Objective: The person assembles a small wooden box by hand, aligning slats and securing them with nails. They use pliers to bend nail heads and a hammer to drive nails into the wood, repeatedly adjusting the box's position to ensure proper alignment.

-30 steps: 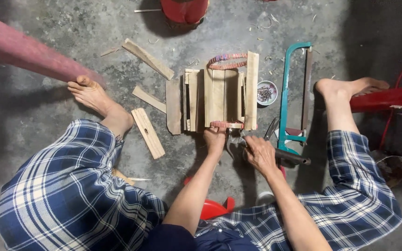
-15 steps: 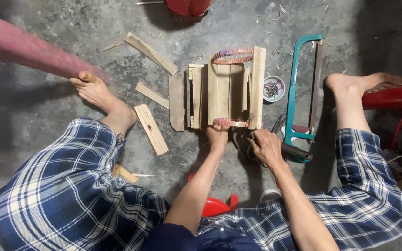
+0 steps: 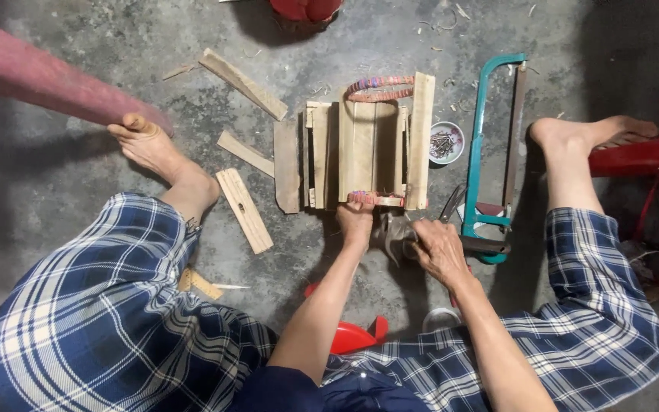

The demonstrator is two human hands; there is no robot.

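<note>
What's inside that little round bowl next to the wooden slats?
The small bowl holds a heap of thin dark nails, lying loose. Whatever lies under the heap, and the bowl's bottom, is covered.

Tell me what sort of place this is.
Probably an informal woodworking spot on a bare concrete floor: cut wooden slats lie loose, beside a teal-framed hand saw and a small white bowl of nails.

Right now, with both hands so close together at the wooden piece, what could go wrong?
1. The left hand grips the near edge of the wooden assembly right beside the dark tool under the right hand; a slip could hit its fingers.
2. The open bowl of nails sits near the teal saw and the bare right foot; spilled nails could injure it.
</note>
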